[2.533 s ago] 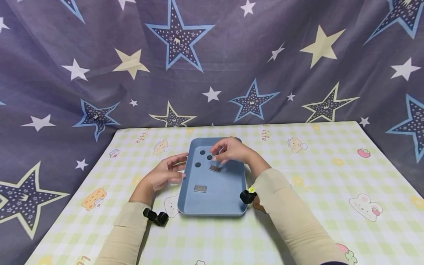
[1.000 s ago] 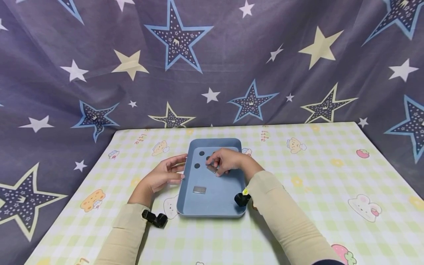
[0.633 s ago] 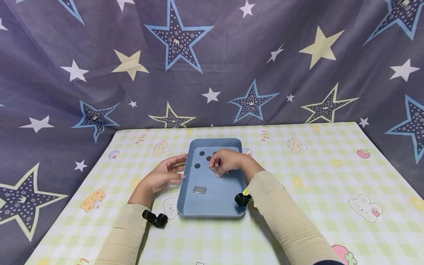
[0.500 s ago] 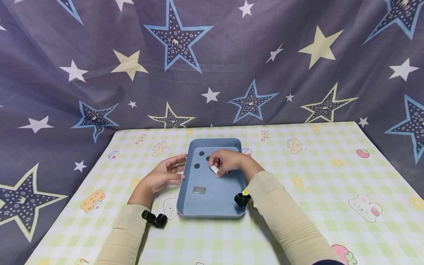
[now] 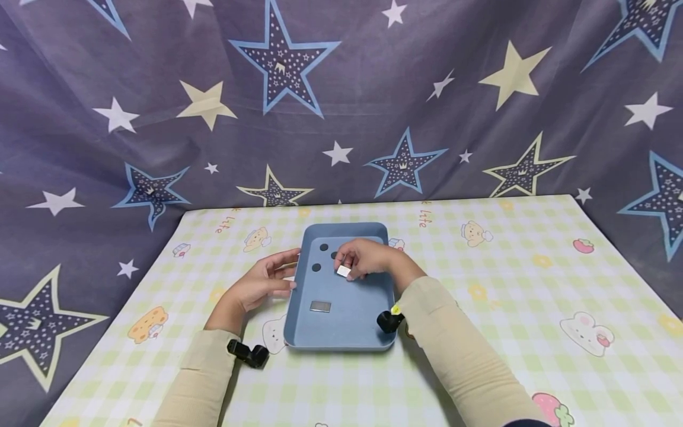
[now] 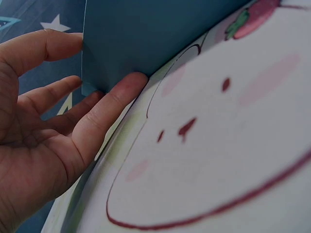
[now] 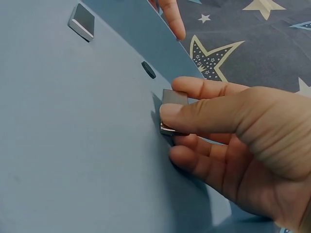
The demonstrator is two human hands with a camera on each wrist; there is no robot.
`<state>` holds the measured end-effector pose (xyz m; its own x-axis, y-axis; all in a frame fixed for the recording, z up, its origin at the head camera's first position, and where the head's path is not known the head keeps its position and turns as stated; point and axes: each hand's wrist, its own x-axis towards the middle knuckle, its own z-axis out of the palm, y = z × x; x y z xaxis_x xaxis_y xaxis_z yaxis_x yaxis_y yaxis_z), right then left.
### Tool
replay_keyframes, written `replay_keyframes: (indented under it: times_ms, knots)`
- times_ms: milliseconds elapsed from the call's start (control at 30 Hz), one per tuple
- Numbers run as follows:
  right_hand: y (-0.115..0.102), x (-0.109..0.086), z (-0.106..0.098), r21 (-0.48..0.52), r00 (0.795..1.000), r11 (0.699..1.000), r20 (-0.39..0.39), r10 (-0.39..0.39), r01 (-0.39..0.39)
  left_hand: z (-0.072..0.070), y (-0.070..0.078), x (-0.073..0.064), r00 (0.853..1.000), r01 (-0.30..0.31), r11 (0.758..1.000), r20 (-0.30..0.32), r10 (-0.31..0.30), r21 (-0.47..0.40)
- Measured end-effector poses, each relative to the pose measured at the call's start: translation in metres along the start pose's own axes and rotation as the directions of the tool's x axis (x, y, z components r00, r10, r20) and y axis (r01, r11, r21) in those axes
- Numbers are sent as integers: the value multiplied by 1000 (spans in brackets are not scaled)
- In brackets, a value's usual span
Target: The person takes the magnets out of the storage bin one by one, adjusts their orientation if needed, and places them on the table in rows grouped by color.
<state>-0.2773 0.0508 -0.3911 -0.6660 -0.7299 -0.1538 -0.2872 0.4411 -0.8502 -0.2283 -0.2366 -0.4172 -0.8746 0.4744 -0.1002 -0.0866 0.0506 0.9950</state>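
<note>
My right hand (image 5: 368, 256) pinches a small rectangular metal block (image 5: 344, 271) between thumb and fingers, low over the floor of the blue tray (image 5: 347, 332). In the right wrist view, the thumb lies across the block's dark grey face (image 7: 174, 98). A second, similar block (image 5: 320, 306) lies flat in the tray's near left part. Black discs (image 5: 316, 267) lie towards the far left, one partly covered by the right fingers. My left hand (image 5: 261, 281) stays outside the tray, its extended fingers and thumb touching the left wall (image 6: 121, 43).
The tray stands lengthwise on a green-and-white checked tablecloth (image 5: 512, 338) with cartoon prints. Behind the table's far edge hangs a dark curtain (image 5: 341, 118) with stars. Black wrist cameras sit on both sleeves, the right one (image 5: 389, 321) overlapping the tray's near right corner.
My right hand has come nearer from beside the discs, gripped the block that lay flat, and tilted it so a bright face shows. My left hand has kept its place at the wall.
</note>
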Motion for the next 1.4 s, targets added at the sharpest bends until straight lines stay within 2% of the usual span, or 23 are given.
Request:
replay_keyframes:
  times_ms: [167,367,633,1067,1400]
  knots:
    - [2,-1,-2,45,999,999,-39,-27,29,0,-1,2,1000,-1,1000,9,1,-7]
    - [2,-5,-6,170,992,981,-103,-75,92,1,0,3,1000,-7,1000,16,7,-14]
    - [-1,-10,-13,240,984,963,-157,-84,121,-1,0,4,1000,-17,999,22,18,-33]
    - [-6,-28,-21,252,975,955,-196,-109,158,-1,-2,5,999,-20,999,25,20,-29]
    - [-1,-44,-18,192,954,962,-264,-140,194,-2,-4,2,999,-31,999,31,31,-19]
